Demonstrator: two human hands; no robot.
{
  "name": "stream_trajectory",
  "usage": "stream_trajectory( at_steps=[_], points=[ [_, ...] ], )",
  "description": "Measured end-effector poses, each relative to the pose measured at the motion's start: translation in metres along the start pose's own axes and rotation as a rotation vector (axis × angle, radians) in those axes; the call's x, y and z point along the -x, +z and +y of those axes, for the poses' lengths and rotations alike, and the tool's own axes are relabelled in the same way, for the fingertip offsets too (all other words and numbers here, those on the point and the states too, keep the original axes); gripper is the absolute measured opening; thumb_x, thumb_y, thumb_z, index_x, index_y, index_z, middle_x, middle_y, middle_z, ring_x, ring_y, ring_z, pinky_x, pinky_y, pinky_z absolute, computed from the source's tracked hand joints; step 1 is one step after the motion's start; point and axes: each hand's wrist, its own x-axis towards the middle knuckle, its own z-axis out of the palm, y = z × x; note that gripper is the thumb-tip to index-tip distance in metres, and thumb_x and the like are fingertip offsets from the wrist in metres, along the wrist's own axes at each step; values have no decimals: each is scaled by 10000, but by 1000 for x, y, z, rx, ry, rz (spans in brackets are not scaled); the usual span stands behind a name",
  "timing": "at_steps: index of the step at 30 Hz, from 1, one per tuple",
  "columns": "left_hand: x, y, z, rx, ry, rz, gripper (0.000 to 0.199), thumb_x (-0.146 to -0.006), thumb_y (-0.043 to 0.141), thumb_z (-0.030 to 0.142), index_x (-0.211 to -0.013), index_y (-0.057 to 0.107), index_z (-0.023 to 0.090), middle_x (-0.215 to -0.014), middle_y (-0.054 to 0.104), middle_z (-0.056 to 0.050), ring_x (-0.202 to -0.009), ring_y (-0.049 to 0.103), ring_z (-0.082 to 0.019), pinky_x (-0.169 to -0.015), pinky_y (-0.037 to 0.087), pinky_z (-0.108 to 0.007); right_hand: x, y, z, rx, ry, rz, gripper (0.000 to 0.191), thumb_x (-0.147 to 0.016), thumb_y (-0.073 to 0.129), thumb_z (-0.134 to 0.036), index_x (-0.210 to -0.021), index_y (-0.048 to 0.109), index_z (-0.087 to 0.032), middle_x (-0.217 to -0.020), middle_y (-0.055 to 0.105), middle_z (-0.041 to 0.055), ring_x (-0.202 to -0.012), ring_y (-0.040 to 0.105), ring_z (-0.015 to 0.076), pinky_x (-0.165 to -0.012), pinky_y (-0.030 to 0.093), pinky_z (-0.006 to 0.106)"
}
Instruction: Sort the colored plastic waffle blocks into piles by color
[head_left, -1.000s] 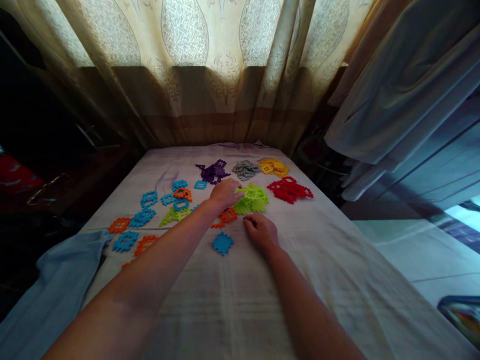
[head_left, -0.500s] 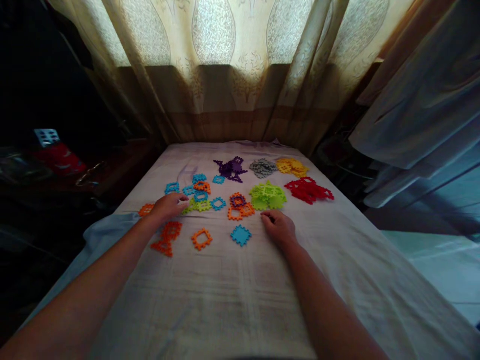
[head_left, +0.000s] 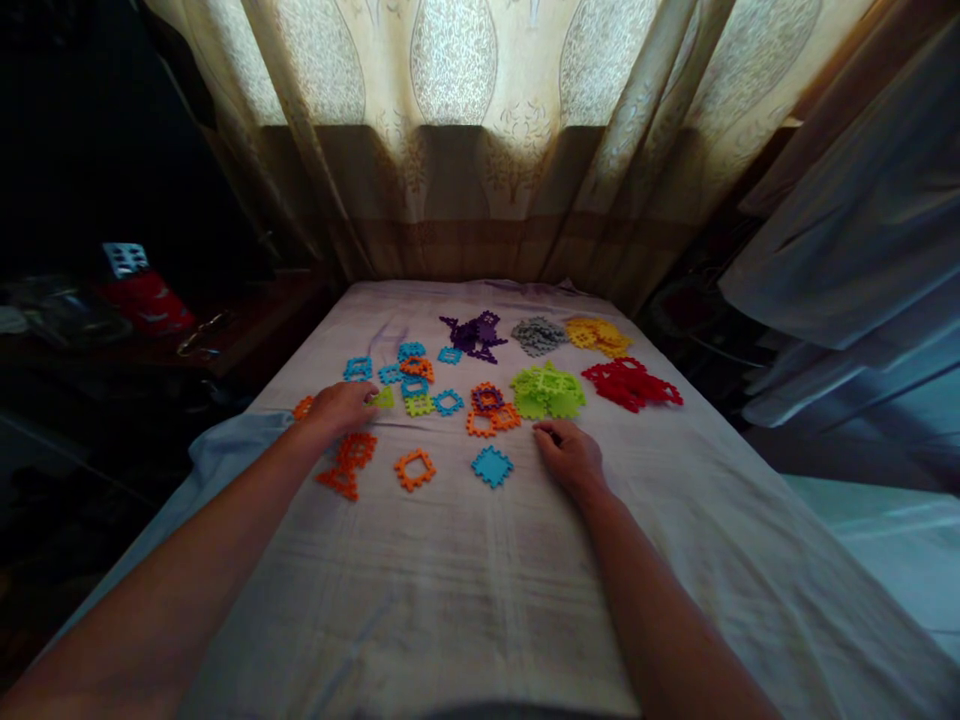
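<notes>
My left hand (head_left: 343, 408) is at the left side of the loose pieces, its thumb and fingers closed on the edge of a lime green triangular interlocking tile (head_left: 383, 398). Blue square frames and a green toothed tile (head_left: 419, 404) lie just beyond it. My right hand (head_left: 571, 456) rests on the sheet with curled fingers, and nothing shows in them. It is in front of the lime green pile (head_left: 549, 390) and right of a solid blue tile (head_left: 492, 466). Several orange pieces, among them an orange square frame (head_left: 414, 455), lie nearer to me.
Purple pieces (head_left: 474, 335), a grey pile (head_left: 538, 336), a yellow pile (head_left: 598, 337) and a red pile (head_left: 632, 383) lie toward the back and right. A curtain (head_left: 457, 200) hangs behind the sheet-covered surface (head_left: 480, 600). Clothes (head_left: 847, 220) hang at the right.
The view has shifted slightly, so everything appears a little farther right. The lime triangular tile now shows apart from the green tile beside it, at my left fingertips. My right hand stays in place.
</notes>
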Motion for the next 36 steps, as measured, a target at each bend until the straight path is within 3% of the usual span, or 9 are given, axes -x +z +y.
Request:
stream_trajectory(
  at_steps=[3,5,9,16,20,24,30,33,36],
  points=[
    [-2,-10,0,53,38,26,407,-797,584,371,-1177,687,265,-1142,735,-40,-986,688,-248,-806,500,-299,-1,1,1,1,4,0,234,-844,537,-307,-912,758,-272,-974,761,15,-873,677,183,-744,495,281],
    [-4,-14,14,106,92,26,405,-805,581,359,-1185,681,263,-1133,737,-24,-954,690,-217,-789,498,-274,-1,1,0,5,14,0,234,-847,537,-305,-915,758,-269,-972,761,15,-869,678,180,-735,491,275],
    [-8,-15,72,187,229,-25,376,-798,613,301,-1159,695,235,-1074,746,-36,-902,695,-204,-750,498,-265,0,1,-2,4,31,-3,227,-854,540,-292,-914,757,-263,-968,761,16,-881,679,177,-738,487,270],
    [-35,-19,189,260,427,33,344,-819,629,315,-1149,693,244,-1092,741,-28,-949,683,-190,-795,504,-259,-2,-2,-6,-10,32,-31,225,-864,543,-273,-929,759,-272,-982,757,18,-888,679,174,-771,499,275],
    [-53,-18,218,312,457,101,462,-842,612,370,-1281,621,225,-1208,701,-51,-1039,657,-198,-885,494,-279,-1,-4,-8,-13,29,-27,225,-873,544,-265,-935,760,-278,-982,756,18,-913,678,175,-787,498,272],
    [-56,-10,189,299,371,96,371,-843,584,340,-1177,682,213,-1132,728,-56,-980,668,-208,-861,503,-298,-1,-4,-8,-22,36,-27,227,-871,547,-251,-940,761,-273,-993,756,19,-917,679,176,-790,496,270],
    [-30,1,90,246,192,67,275,-831,522,310,-967,743,220,-971,753,-36,-865,684,-212,-752,506,-298,-2,-3,-6,-20,41,-35,235,-873,536,-264,-942,760,-271,-993,757,18,-916,680,177,-776,495,271],
    [-15,11,59,217,161,40,318,-827,532,361,-1031,742,237,-1032,742,-35,-910,679,-221,-784,511,-301,-2,-2,-5,-17,37,-32,231,-873,535,-273,-937,757,-270,-993,757,16,-911,681,179,-777,494,277],
    [-4,25,48,143,189,64,405,-817,574,414,-1156,706,237,-1140,700,-66,-1030,647,-244,-899,495,-322,-1,-2,-6,-9,44,-30,228,-867,539,-280,-933,757,-263,-998,756,20,-906,681,185,-781,497,285]
  ],
)
